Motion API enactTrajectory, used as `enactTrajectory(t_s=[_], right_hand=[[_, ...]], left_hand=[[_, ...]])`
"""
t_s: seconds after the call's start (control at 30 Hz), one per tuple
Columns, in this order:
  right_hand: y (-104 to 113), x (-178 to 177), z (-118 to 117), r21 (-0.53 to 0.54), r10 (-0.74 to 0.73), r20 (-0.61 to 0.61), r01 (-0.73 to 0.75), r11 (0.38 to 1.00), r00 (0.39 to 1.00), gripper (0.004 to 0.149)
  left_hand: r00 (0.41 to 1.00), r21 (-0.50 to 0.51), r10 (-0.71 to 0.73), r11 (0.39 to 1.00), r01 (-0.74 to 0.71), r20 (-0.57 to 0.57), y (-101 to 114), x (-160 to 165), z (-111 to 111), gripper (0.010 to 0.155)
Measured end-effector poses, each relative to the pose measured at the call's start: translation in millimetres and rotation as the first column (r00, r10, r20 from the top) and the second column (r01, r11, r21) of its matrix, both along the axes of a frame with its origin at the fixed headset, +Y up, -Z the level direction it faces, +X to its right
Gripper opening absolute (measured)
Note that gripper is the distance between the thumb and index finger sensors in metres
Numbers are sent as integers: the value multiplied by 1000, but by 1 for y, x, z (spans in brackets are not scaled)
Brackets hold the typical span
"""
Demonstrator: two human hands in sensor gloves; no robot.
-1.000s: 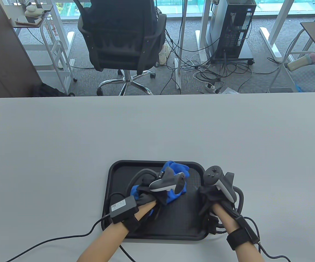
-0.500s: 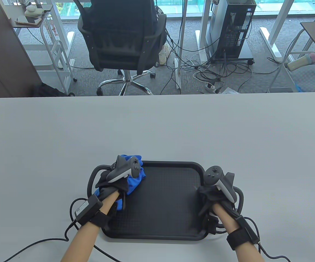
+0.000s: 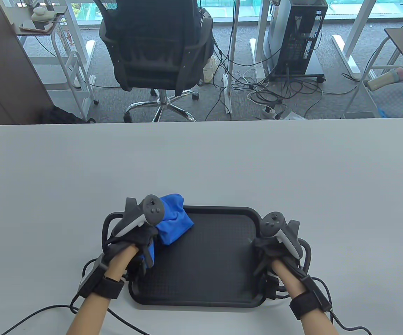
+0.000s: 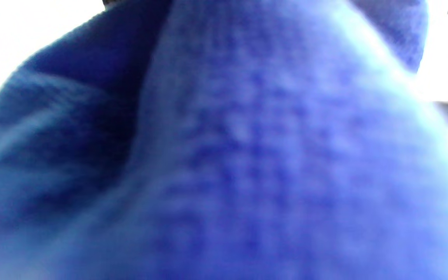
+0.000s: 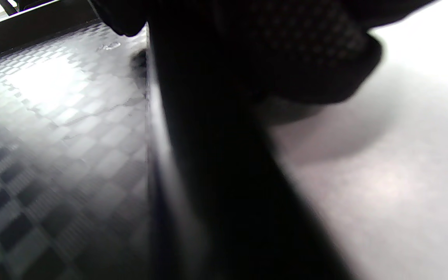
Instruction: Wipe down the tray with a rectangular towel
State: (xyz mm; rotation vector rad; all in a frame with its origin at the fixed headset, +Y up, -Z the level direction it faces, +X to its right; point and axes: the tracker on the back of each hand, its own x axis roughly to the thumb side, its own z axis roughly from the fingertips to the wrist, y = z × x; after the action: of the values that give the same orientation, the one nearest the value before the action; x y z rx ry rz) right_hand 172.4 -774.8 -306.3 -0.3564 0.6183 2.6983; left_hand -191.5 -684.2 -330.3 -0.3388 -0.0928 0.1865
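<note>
blurred blue towel is filling nearly the whole view, folds showing at left, bright glare sitting behind.

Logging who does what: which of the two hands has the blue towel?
The left hand grips the towel at the tray's far-left corner; the right hand only rests on the tray's right rim.

You're in an office: past the table's far edge there's a black swivel chair, a PC tower on a stand w/ tangled cables, grey carpet, white desk legs, big windows.
</note>
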Motion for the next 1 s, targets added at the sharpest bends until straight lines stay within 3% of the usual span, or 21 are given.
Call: enactTrajectory(t_s=[0.1, 0.2, 0.37, 0.43, 0.53, 0.7, 1.0], right_hand=[[0, 0, 0, 0, 1, 0, -1, 1000, 1000, 46], [0, 0, 0, 0, 1, 0, -1, 1000, 1000, 46], [0, 0, 0, -1, -2, 0, 2, 1000, 1000, 46], [0, 0, 0, -1, -3, 0, 3, 1000, 1000, 46], [0, 0, 0, -2, -2, 0, 2, 1000, 1000, 46], [0, 0, 0, -3, -4, 1, 4, 1000, 1000, 46], [1, 2, -1, -10, -6, 10, 6, 1000, 1000, 46]], left_hand=[[993, 107, 100, 990, -93, -60, 28, -19, 3, 57], [985, 199, 112, 976, -84, -134, 39, -36, 3, 57], [941, 259, -5, 961, 98, -338, 3, -63, 0, 59], [913, 198, -60, 968, 151, -403, -17, -76, -1, 60], [888, -19, -178, 982, 188, -424, -48, -93, 5, 61], [860, -316, -339, 922, 223, -382, -73, -105, 26, 63], [857, -395, -383, 887, 237, -345, -76, -106, 41, 72]])
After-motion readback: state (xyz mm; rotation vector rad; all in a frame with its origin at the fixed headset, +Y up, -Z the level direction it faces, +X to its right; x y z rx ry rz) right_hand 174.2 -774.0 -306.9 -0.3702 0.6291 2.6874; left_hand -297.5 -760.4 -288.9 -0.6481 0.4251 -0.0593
